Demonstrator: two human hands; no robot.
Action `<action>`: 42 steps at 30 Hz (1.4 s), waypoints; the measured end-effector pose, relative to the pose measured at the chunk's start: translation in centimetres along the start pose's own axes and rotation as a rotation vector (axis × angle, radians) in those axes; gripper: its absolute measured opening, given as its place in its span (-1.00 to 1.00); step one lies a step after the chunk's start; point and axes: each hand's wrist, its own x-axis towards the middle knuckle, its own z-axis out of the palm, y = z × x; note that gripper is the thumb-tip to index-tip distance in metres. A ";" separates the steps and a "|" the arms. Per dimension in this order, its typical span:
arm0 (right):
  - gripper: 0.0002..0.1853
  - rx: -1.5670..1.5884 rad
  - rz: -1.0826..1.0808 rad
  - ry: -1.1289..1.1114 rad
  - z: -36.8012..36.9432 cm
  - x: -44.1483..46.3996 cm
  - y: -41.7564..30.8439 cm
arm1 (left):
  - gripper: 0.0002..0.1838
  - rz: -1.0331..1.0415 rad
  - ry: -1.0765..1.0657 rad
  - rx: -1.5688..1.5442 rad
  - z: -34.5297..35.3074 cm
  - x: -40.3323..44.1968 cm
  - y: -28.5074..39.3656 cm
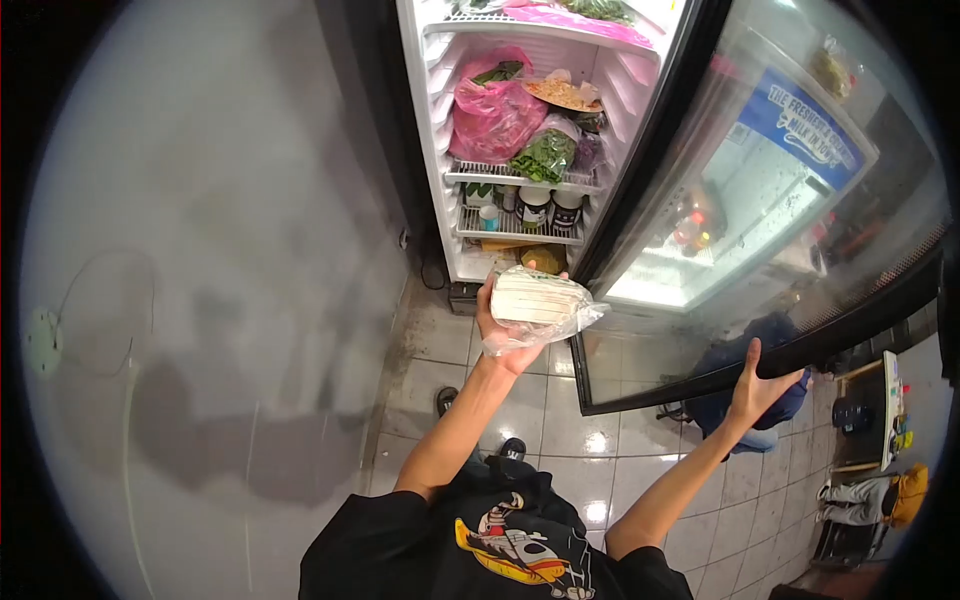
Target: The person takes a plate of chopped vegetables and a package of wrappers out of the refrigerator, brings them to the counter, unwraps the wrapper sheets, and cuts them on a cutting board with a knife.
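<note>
My left hand (508, 345) is wrapped round a clear plastic packet of white, sliced-looking food (540, 300), held in front of the lower part of an open fridge (437, 160). On the right, my right hand (762, 392) is at the edge of the glass fridge door (680, 340), with its thumb up and its fingers stretched out along the black frame. The door stands swung open to the right. Inside the fridge are a pink bag (492, 120), bagged green leaves (545, 152) and dark jars (533, 207) on wire shelves.
A grey wall (220, 250) runs along the left. A person in dark blue (790, 400) is behind the door. At the far right are another person in yellow (908, 495) and a table (888, 410). The floor is tiled.
</note>
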 end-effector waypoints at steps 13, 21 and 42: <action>-0.54 0.581 0.068 -0.367 -2.7 -2.2 -5.2 | -0.27 0.170 0.058 0.190 2.6 -5.1 3.1; -0.71 0.602 -0.144 -0.701 0.4 -3.1 -14.2 | -0.24 0.360 0.026 0.200 4.0 -8.1 7.6; -0.61 0.581 -0.305 -0.328 26.0 -11.7 -41.3 | -0.38 0.628 0.192 0.144 2.2 -5.4 20.8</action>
